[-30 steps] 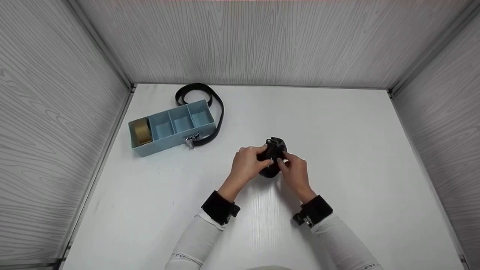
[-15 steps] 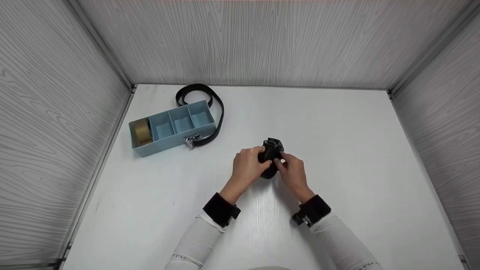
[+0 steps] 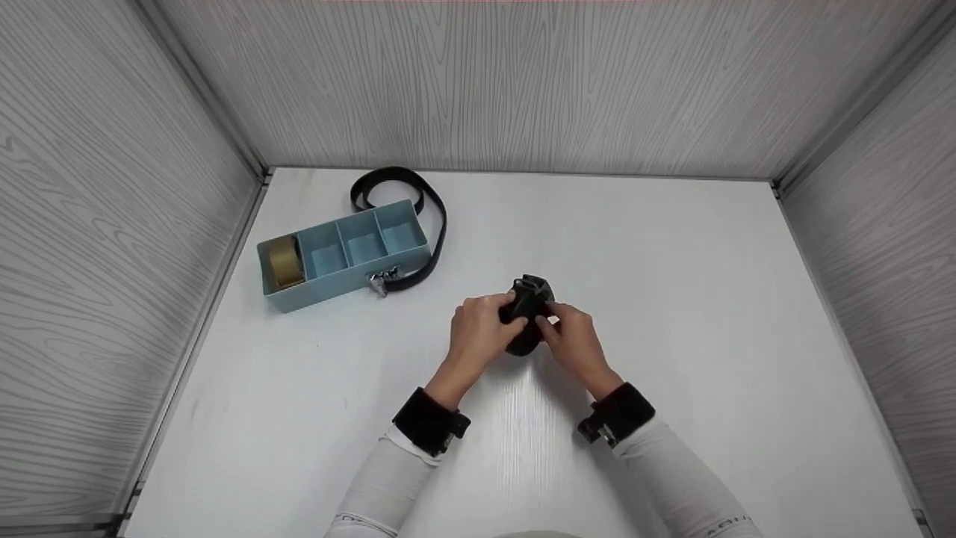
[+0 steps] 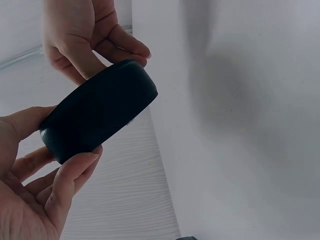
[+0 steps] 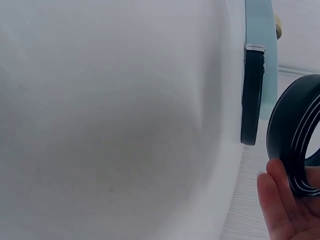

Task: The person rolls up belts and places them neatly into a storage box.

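Observation:
Both hands hold a rolled-up black belt point(image 3: 527, 301) above the middle of the white table point(image 3: 672, 299). My left hand point(image 3: 476, 329) grips its left side, thumb on the near face. On the right side, my right hand point(image 3: 576, 340) pinches it between thumb and fingers. The right wrist view shows the coil point(image 5: 290, 122) with layered edges and an open centre. In the left wrist view its smooth outer face point(image 4: 100, 110) is seen, with the left hand point(image 4: 35, 185) below and the right hand point(image 4: 90, 40) above.
At the back left, a blue box point(image 3: 343, 280) with several compartments holds a roll of brown tape point(image 3: 284, 261). Another black belt point(image 3: 441, 232) with a silver buckle point(image 3: 384, 280) curls around the box's right end. Panelled walls point(image 3: 478, 90) enclose the table.
Both hands and the rolled belt have shifted a little to the left. The grip of each hand looks about the same. The box and the other belt stay in place.

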Motion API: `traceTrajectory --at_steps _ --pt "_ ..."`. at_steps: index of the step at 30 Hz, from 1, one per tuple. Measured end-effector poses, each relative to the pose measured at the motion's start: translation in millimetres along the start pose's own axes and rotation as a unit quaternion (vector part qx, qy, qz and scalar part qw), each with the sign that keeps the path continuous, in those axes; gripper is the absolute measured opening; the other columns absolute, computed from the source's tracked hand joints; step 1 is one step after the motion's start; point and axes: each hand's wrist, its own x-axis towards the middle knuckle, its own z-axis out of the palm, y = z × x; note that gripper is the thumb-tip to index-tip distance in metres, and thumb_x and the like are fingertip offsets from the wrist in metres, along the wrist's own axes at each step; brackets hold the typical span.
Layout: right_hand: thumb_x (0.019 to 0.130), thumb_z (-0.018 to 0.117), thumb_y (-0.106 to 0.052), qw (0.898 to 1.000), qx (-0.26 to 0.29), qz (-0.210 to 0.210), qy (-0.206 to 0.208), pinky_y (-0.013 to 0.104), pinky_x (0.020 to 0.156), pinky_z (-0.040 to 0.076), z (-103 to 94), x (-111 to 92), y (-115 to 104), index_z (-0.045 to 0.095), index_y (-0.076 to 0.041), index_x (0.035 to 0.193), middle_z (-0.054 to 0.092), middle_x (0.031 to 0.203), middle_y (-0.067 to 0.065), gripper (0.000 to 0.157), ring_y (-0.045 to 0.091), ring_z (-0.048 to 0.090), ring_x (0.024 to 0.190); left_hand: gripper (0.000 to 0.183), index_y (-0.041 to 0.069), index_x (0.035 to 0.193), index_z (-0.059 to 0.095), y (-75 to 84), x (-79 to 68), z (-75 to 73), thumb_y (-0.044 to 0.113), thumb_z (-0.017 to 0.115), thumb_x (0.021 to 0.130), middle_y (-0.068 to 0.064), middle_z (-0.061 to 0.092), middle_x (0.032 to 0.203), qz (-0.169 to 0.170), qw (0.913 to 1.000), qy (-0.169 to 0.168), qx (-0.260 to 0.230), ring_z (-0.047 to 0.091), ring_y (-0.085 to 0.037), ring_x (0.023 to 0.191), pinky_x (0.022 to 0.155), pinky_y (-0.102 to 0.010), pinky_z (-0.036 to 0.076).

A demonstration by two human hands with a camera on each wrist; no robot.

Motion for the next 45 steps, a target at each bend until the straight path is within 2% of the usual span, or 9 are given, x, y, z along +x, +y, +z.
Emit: traceTrajectory --at_steps 8,13,19,22,25,30,35,41,45 --pt "0.095 0.064 -0.011 0.993 -0.094 -0.020 -0.070 0.033 0.068 0.053 -1.2 6 -9 0.066 0.000 0.116 0.069 0.104 0.011 0.024 0.019 0.065 0.080 0.042 0.008 0.118 0.072 -9.9 -4.0 -11.5 0.024 0.081 0.080 -0.012 0.071 0.108 -0.016 0.9998 0.010 -0.003 0.070 -0.030 0.092 0.073 -0.042 0.054" --pt "0.096 0.062 -0.013 0.988 -0.104 -0.032 -0.113 0.034 0.072 0.053 -2.6 6 -10 0.066 0.002 0.121 0.069 0.105 0.010 0.030 0.019 0.067 0.082 0.043 0.008 0.117 0.072 -20.8 -6.7 -20.5 0.025 0.081 0.079 -0.013 0.071 0.107 -0.028 0.9994 0.019 0.001 0.069 -0.031 0.091 0.072 -0.044 0.053" --pt "0.096 0.062 -0.011 0.982 -0.119 -0.038 -0.141 0.037 0.079 0.053 -8.8 -4 9 0.068 -0.001 0.119 0.067 0.112 0.011 0.026 0.022 0.067 0.091 0.042 0.007 0.116 0.072 -42.4 -7.0 -37.4 0.025 0.081 0.079 -0.014 0.071 0.107 -0.053 0.9971 0.053 0.011 0.069 -0.034 0.091 0.073 -0.045 0.053" --pt "0.095 0.063 -0.009 0.975 -0.157 -0.040 -0.153 0.040 0.086 0.051 -15.1 -11 23 0.067 -0.001 0.121 0.064 0.118 0.013 0.028 0.027 0.064 0.102 0.044 0.005 0.117 0.071 -52.5 -5.2 -50.5 0.024 0.081 0.079 -0.016 0.070 0.110 -0.066 0.9950 0.074 0.014 0.068 -0.036 0.091 0.073 -0.046 0.053" --pt "0.092 0.066 -0.005 0.963 -0.212 -0.065 -0.150 0.045 0.090 0.049 -23.3 -17 37 0.067 0.000 0.121 0.061 0.121 0.019 0.030 0.034 0.060 0.108 0.045 0.004 0.119 0.070 -60.8 -2.8 -64.8 0.023 0.081 0.080 -0.018 0.069 0.112 -0.078 0.9921 0.097 0.015 0.067 -0.037 0.091 0.074 -0.046 0.053" --pt "0.086 0.072 -0.006 0.946 -0.282 -0.115 -0.109 0.052 0.088 0.048 -36.7 -25 55 0.070 -0.004 0.113 0.060 0.119 0.026 0.027 0.044 0.057 0.110 0.045 0.003 0.121 0.068 -75.6 1.6 -87.5 0.024 0.079 0.082 -0.020 0.068 0.113 -0.109 0.9857 0.126 0.024 0.067 -0.039 0.093 0.074 -0.047 0.053" --pt "0.087 0.073 -0.013 0.936 -0.323 -0.086 -0.106 0.056 0.088 0.047 -48.4 -28 62 0.069 -0.007 0.117 0.058 0.123 0.024 0.031 0.046 0.054 0.115 0.046 0.002 0.123 0.066 -93.7 8.3 -110.0 0.025 0.077 0.084 -0.021 0.066 0.115 -0.137 0.9781 0.153 0.035 0.065 -0.040 0.099 0.080 -0.049 0.052" --pt "0.090 0.070 -0.016 0.935 -0.327 -0.066 -0.121 0.059 0.089 0.045 -52.6 -28 64 0.066 -0.008 0.124 0.056 0.128 0.024 0.034 0.048 0.051 0.119 0.047 0.003 0.126 0.064 -122.3 23.4 -137.3 0.026 0.075 0.087 -0.022 0.066 0.116 -0.183 0.9596 0.200 0.074 0.066 -0.044 0.092 0.076 -0.053 0.052" --pt "0.092 0.068 -0.016 0.939 -0.315 -0.055 -0.129 0.060 0.091 0.044 -52.5 -28 64 0.065 -0.008 0.125 0.054 0.131 0.024 0.035 0.050 0.048 0.121 0.046 0.003 0.129 0.062 -144.5 34.6 -150.4 0.024 0.072 0.089 -0.023 0.064 0.120 -0.216 0.9444 0.230 0.093 0.064 -0.045 0.097 0.081 -0.054 0.051"
